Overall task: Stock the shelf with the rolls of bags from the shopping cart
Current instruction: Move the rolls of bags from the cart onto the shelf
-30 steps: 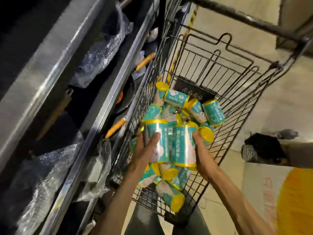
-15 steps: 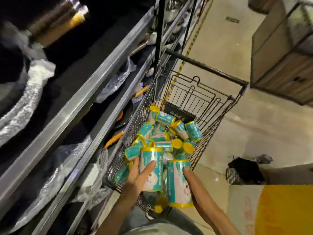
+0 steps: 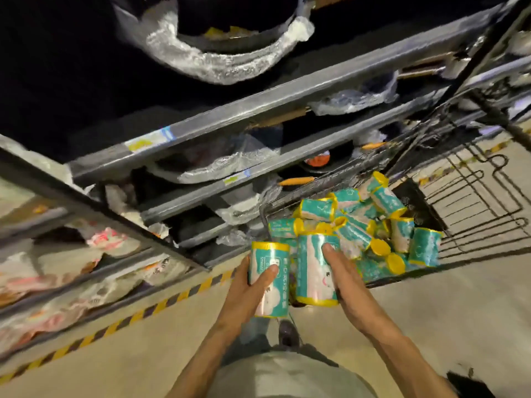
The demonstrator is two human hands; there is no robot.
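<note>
Nearest the camera: the left hand [image 3: 247,294] grips one upright roll [image 3: 268,280], thumb across its front; its fingers are hidden behind the roll.
Beside it: the right hand [image 3: 343,278] holds a second roll [image 3: 314,271], fingers curled round its right side; the two rolls stand side by side, almost touching.
Just behind the hands: the shopping cart [image 3: 474,196], with a heap of rolls [image 3: 362,222]; the print on them is too blurred to read.
Farther, left and above: the shelf [image 3: 258,110]; its plastic-wrapped goods are dark and hard to tell.
</note>
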